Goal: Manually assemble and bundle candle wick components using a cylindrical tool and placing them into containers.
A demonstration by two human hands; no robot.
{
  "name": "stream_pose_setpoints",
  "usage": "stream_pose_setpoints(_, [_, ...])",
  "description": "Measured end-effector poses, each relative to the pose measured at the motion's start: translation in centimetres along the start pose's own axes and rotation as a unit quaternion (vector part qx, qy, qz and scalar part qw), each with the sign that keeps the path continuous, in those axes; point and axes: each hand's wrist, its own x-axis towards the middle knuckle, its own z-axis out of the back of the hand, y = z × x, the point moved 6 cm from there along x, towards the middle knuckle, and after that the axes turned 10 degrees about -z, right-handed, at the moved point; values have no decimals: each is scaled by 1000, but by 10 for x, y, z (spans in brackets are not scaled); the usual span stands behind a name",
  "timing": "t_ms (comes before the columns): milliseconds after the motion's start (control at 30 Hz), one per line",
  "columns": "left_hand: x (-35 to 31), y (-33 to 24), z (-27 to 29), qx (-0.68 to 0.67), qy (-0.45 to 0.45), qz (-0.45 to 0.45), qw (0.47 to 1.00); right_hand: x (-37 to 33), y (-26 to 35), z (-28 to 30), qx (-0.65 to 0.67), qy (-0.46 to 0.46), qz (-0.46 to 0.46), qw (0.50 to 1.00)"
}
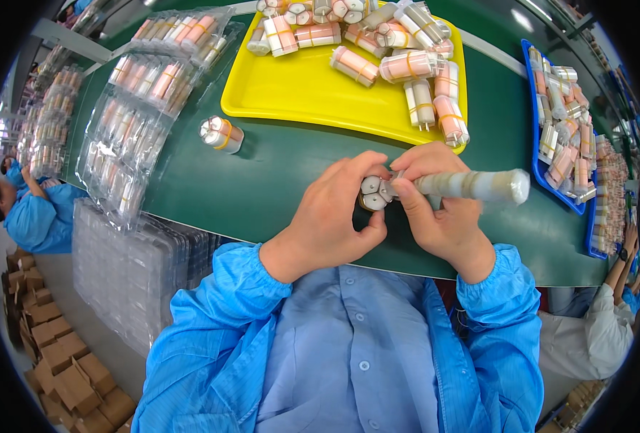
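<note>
Near the table's front edge, my left hand curls its fingers and thumb round a bundle of short cylinders, their pale round ends facing up. Close against it, my right hand pinches with thumb and fingertips at the bundle's right side. A long, pale, banded rod with a rounded end sticks out to the right from the right hand's grip. What lies between the fingertips is partly hidden. Another bundle of cylinders, wrapped with a yellow band, lies on the green table to the left.
A yellow tray beyond my hands holds several pink and white banded bundles. Clear plastic trays filled with bundles overlap at the left. Empty clear trays are stacked below. A blue tray of bundles stands right. Other people work at both sides.
</note>
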Motion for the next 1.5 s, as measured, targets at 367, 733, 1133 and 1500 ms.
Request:
stream_pose_setpoints(367, [-1, 1, 0, -8, -20, 15, 1000, 1, -9, 12, 58, -48, -33, 997])
stream_pose_setpoints(733, [-5, 6, -3, -73, 5, 57, 996, 0, -7, 2, 23, -2, -34, 999])
stream_pose_setpoints(1133, [-16, 33, 7, -357, -76, 270, 891, 6, -21, 25, 135, -90, -83, 983])
stream_pose_setpoints(1500, [-21, 49, 11, -465, -124, 319, 817, 5, -26, 21, 141, -76, -112, 981])
